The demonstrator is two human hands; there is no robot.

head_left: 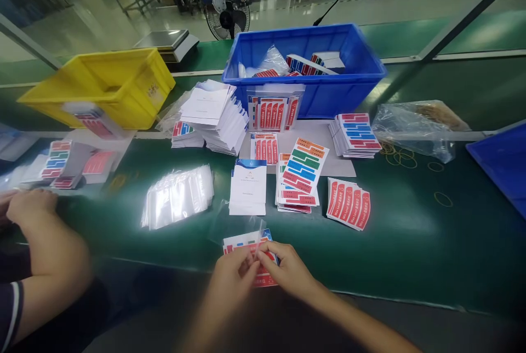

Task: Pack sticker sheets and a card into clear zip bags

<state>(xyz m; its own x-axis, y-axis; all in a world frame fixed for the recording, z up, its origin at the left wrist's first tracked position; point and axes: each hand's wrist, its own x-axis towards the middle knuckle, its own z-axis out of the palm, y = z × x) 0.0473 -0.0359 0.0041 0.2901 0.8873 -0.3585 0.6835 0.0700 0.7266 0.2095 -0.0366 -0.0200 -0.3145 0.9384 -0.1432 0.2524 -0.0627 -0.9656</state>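
Left hand (232,273) and right hand (290,269) close together, fingertips pinching clear plastic bag (237,224) by label sheets (267,280), desk (411,254) front edge; white booklets (247,191) beyond, small print unreadable; red stickers (348,205) farther right read "Max Level"

Three bins on the bench (411,254): yellow bin (153,90) far left, big blue bin (324,98) far middle, cut-off blue bin (505,161) right. Middle: two white booklet piles, one tall pile (219,112), one low pile (247,191); one red-sheet stack (348,205) right. One clear-bag spread (176,197) left; rubber bands (398,155) right, several, overlapping.
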